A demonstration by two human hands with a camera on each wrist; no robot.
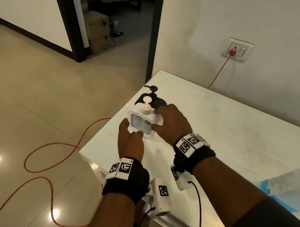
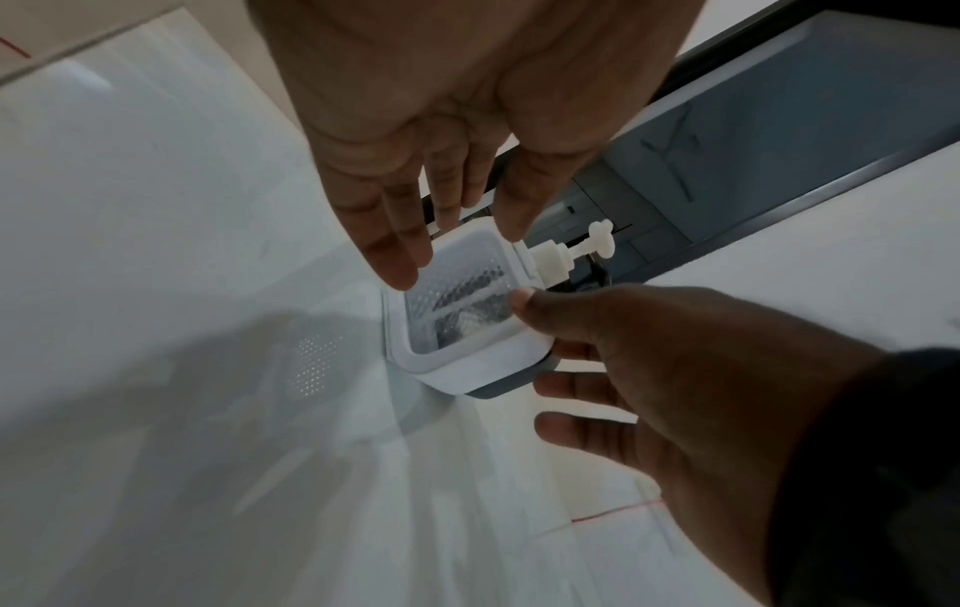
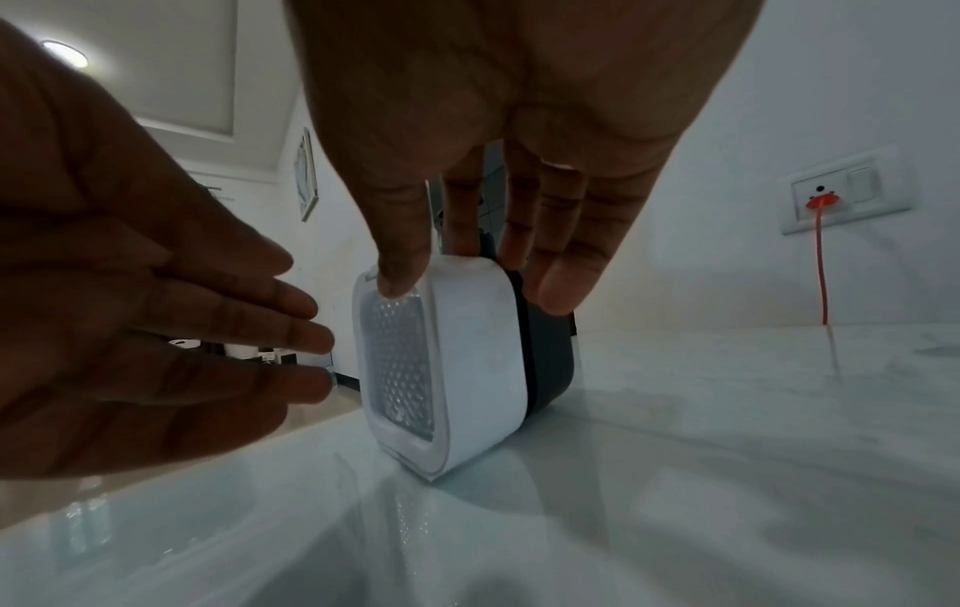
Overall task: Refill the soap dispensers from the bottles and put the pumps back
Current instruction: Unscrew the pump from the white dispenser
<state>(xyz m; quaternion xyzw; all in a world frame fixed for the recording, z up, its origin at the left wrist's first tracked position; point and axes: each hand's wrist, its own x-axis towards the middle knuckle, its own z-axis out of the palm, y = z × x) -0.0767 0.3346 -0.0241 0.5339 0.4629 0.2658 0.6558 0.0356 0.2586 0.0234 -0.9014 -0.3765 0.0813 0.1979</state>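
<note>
Head view: near the middle of the frame, a white dispenser (image 1: 141,123) is standing at the left corner of the white table (image 1: 234,139), its white pump (image 1: 147,102) seated on top. Just behind it, higher in the frame, a black dispenser (image 1: 151,99) is standing with its black pump (image 1: 152,89) on. The white dispenser's clear dimpled front is facing the person; how much soap is inside cannot be told. The right hand (image 1: 172,123) is reaching over the white dispenser from the right, thumb touching its front rim and fingers spread wide around its top and back. The left hand (image 1: 130,139) is hovering at the lower left of the dispenser, fingers straight and loosely spread, holding nothing. At the right edge a clear bin (image 1: 285,186) is sitting on the table.
</note>
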